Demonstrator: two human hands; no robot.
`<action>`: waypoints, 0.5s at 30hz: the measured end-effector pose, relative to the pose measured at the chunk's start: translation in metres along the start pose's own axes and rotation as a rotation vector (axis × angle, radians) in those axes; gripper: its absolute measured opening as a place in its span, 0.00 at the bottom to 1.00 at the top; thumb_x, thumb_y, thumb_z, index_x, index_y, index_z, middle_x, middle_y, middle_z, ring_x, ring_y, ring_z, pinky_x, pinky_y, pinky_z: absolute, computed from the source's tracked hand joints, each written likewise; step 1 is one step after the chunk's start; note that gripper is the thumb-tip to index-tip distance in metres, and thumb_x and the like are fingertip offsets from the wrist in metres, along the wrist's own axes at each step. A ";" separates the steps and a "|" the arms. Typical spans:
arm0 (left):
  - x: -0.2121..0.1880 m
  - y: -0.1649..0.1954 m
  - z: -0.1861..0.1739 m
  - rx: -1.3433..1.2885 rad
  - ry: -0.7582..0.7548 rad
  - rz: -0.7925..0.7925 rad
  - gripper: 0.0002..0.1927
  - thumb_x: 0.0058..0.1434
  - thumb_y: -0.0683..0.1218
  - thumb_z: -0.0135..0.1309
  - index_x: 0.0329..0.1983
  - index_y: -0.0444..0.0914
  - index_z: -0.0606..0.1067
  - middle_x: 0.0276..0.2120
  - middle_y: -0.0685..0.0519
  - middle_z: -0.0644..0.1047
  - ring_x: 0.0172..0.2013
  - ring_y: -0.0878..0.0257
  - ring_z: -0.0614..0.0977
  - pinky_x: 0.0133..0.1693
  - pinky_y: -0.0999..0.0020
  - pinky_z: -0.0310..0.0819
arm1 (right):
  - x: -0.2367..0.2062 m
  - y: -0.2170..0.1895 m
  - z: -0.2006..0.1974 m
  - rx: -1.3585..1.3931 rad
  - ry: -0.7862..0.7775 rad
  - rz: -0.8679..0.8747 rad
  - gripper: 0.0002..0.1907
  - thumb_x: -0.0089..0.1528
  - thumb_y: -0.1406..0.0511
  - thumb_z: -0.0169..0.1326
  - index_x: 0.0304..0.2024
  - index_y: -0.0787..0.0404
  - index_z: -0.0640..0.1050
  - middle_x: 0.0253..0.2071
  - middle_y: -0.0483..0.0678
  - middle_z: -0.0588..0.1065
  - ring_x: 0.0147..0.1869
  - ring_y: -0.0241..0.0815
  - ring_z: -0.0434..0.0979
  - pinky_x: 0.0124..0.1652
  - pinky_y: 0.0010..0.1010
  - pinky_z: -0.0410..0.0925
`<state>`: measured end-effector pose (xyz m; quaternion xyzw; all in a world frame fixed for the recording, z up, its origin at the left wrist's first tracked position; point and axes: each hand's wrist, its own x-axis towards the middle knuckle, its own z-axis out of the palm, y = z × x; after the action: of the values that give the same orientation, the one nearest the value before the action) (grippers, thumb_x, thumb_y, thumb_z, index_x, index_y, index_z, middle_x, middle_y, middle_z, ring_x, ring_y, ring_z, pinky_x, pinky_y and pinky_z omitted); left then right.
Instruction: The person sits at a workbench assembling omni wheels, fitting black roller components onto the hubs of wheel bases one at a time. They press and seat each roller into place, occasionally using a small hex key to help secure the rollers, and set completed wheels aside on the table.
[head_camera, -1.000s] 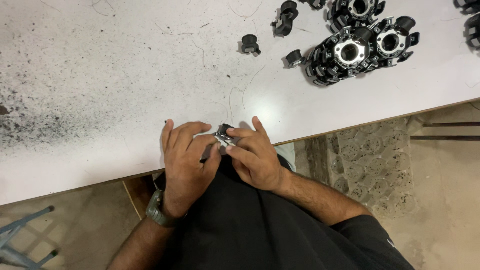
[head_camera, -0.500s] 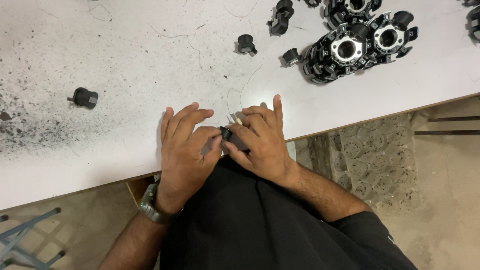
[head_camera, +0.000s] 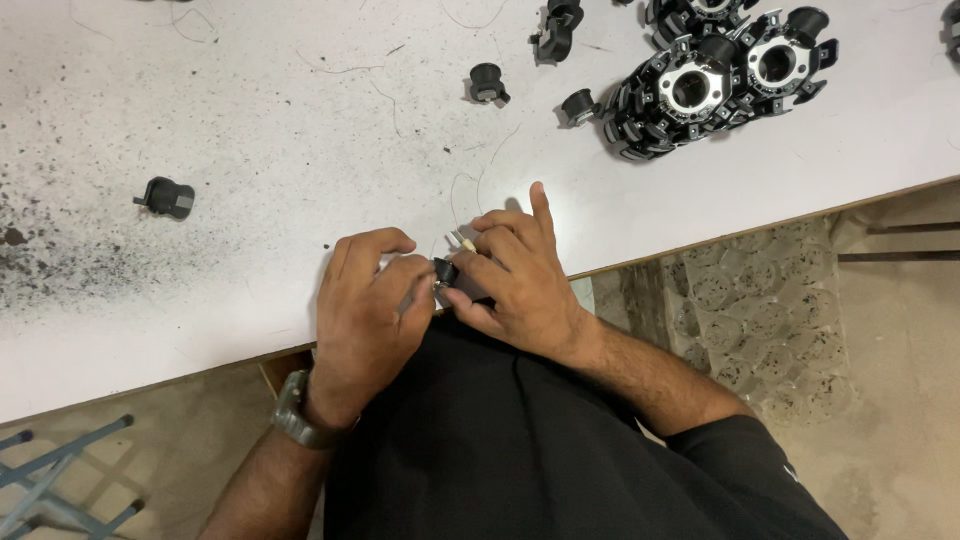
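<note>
I see both sets of fingers pinched together on one small black part (head_camera: 446, 271) at the near edge of the white table (head_camera: 250, 110), just in front of my dark shirt (head_camera: 520, 440). My left hand (head_camera: 365, 305) curls over it from 9 o'clock, thumb and forefinger closed against its left side. My right hand (head_camera: 515, 275) grips it from 3 o'clock, its fingers bent around the part and the forefinger pointing up toward 12 o'clock. A short pale stub (head_camera: 464, 240) sticks out just above the part, between the two hands; I cannot tell what it is. A thin wire (head_camera: 455, 200) loops on the table surface from there toward 12 o'clock.

On my left wrist sits a watch (head_camera: 292, 410), at 7 o'clock from the hands.

Farther out, a small black piece (head_camera: 168, 197) lies alone at 10 o'clock, beside a patch of dark specks (head_camera: 60, 260) on the table. At 12 o'clock lies another small black cap-like piece (head_camera: 488, 82), with a similar one (head_camera: 578, 106) to its right. At 1 o'clock, well apart from my hands, a cluster of black ring-shaped assemblies (head_camera: 720, 75) with metal tabs lies packed together. Below the table edge at 3 o'clock I see a patterned floor mat (head_camera: 730, 310).
</note>
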<state>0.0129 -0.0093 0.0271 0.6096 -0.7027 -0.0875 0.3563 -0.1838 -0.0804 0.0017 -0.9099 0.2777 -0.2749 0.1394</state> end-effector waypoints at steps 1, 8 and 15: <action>0.002 -0.001 -0.003 -0.057 -0.016 -0.056 0.06 0.58 0.38 0.63 0.37 0.38 0.78 0.42 0.51 0.78 0.44 0.58 0.80 0.43 0.60 0.75 | 0.001 0.000 0.000 0.002 0.001 0.011 0.21 0.56 0.59 0.69 0.49 0.61 0.81 0.42 0.49 0.70 0.62 0.50 0.69 0.73 0.70 0.38; 0.002 -0.002 -0.002 -0.224 -0.155 -0.317 0.05 0.59 0.38 0.61 0.32 0.36 0.75 0.23 0.54 0.79 0.20 0.67 0.79 0.21 0.69 0.70 | -0.006 0.002 -0.001 0.048 0.069 0.038 0.18 0.59 0.61 0.68 0.48 0.59 0.81 0.43 0.49 0.71 0.62 0.51 0.69 0.73 0.67 0.41; -0.007 -0.003 0.021 -0.266 0.014 -0.159 0.08 0.56 0.35 0.59 0.31 0.36 0.71 0.25 0.53 0.77 0.24 0.65 0.80 0.25 0.70 0.74 | -0.030 -0.011 0.020 0.342 0.204 -0.065 0.20 0.62 0.76 0.63 0.54 0.64 0.72 0.46 0.49 0.76 0.58 0.48 0.78 0.76 0.58 0.52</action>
<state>0.0027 -0.0102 0.0078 0.6114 -0.6319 -0.2033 0.4308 -0.1879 -0.0517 -0.0228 -0.8487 0.2102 -0.4132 0.2544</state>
